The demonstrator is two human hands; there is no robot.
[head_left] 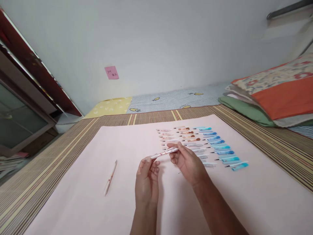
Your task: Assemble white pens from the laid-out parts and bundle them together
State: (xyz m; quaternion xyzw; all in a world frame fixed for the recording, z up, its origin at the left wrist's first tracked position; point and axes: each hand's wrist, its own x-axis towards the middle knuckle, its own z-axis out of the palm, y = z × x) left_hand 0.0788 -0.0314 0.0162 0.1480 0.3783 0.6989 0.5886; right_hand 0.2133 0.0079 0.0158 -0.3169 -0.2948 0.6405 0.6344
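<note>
Between my two hands is a white pen with small reddish marks point(164, 152), held slightly tilted above the paper. My left hand point(147, 173) pinches its left end, and my right hand point(187, 160) grips its right end with thumb and fingers. A similar pale pen point(111, 178) lies alone on the paper to the left. Beyond my right hand, rows of pen parts are laid out: blue barrels point(223, 152), brown-ended barrels point(188, 133), greyish clear pieces point(201, 150) and pale pinkish ones point(166, 134), with thin refills among them. My right hand hides some of these pieces.
A large pale pink sheet of paper point(80, 186) covers much of the striped mat point(49, 163). Folded bedding point(281, 94) is stacked at the right. At the back is a white wall point(171, 42) with a pink note point(111, 72) on it.
</note>
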